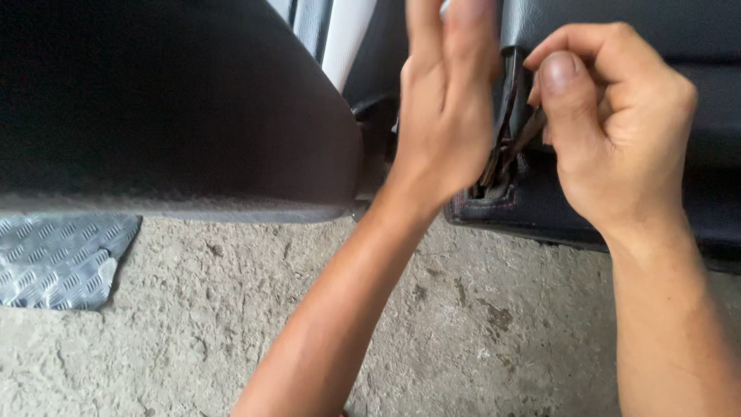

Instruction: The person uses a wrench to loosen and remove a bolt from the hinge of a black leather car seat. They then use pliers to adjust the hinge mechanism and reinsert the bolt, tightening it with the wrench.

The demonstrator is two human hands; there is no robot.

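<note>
Grey ribbed metal plate (58, 259) lies at the far left on the rough concrete floor (231, 324). Above it a large dark panel (170, 100) with a grained surface fills the upper left, its lower edge running just over the floor. A pale strip (343, 38) shows in the gap behind it.

Moving right, the left hand (440, 116) reaches up from below with fingers straight and together, the palm pressed flat against the side of a narrow dark strap-like piece (505, 116) that stands upright between the two hands. It braces that piece rather than closing round it.

Just beside it, the right hand (610, 131) is curled, thumb and bent forefinger pinching a thin dark tool (525, 139) whose tip slants down toward the base of the strap-like piece, where it meets a black upholstered edge with red stitching (494, 205). What kind of tool it is I cannot tell; most of it is hidden in the grip.

The work appears to be at a prying or loosening stage at that base. A next move would likely call for steady bracing from the left and a small, controlled lever from the right, so the tip does not slip into the stitched covering.
</note>
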